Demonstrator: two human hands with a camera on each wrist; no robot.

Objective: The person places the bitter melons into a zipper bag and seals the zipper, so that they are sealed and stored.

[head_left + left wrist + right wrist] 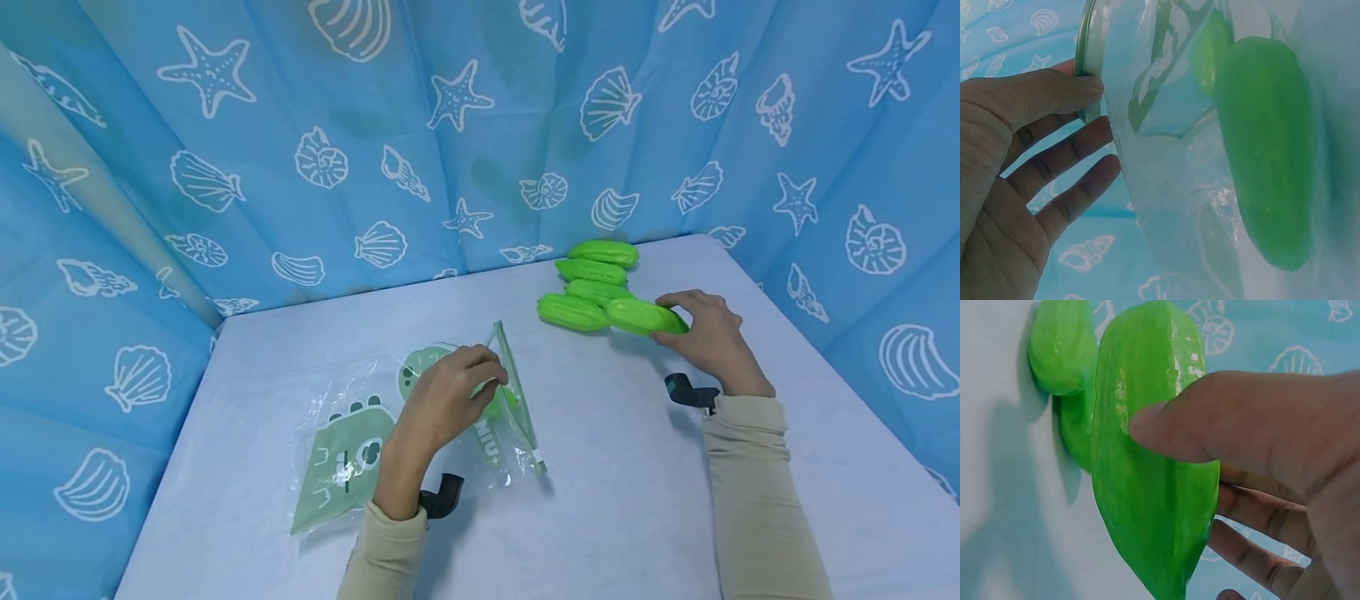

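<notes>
A clear zip bag (360,442) with green printing lies on the pale table (615,500). My left hand (450,396) pinches its open top edge (1088,62). One green ridged gourd (1266,150) shows inside the bag (1166,187). To the right, several more green gourds (592,283) lie in a cluster. My right hand (708,337) grips the nearest gourd (641,317) (1147,475), thumb (1210,425) on top and fingers underneath.
Blue curtains (300,150) printed with white shells and starfish close in the table at the back and on both sides. Bare table surface lies between the bag and the gourd cluster, and along the front edge.
</notes>
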